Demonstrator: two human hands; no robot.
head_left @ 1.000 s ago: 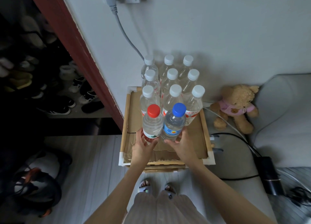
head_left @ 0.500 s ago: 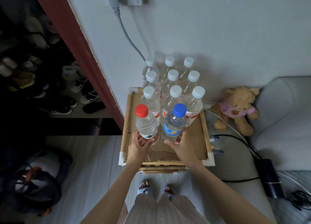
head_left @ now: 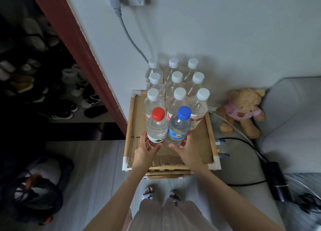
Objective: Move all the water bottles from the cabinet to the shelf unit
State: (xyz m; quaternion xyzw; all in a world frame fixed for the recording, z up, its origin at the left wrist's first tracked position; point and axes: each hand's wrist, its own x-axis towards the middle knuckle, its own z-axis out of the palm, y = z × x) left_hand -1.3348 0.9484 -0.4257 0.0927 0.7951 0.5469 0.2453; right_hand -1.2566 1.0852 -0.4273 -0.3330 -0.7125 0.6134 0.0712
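A clear bottle with a red cap [head_left: 157,126] stands on the cardboard top of the wooden shelf unit [head_left: 211,135], and my left hand [head_left: 145,151] grips its base. Touching it on the right is a blue-capped bottle [head_left: 178,126], held low down by my right hand [head_left: 186,150]. Behind this pair, several white-capped bottles [head_left: 176,85] stand in rows against the wall. The lower parts of the back bottles are hidden by those in front.
A teddy bear [head_left: 241,112] sits on the floor right of the shelf unit, beside a grey sofa [head_left: 295,123]. Cables and a black power brick [head_left: 278,180] lie at the right. A dark shoe rack [head_left: 57,95] and a backpack [head_left: 38,190] are at the left.
The red-capped bottle swung out to the left half a second ago and is now back upright against the blue-capped one. My right hand has hardly moved.
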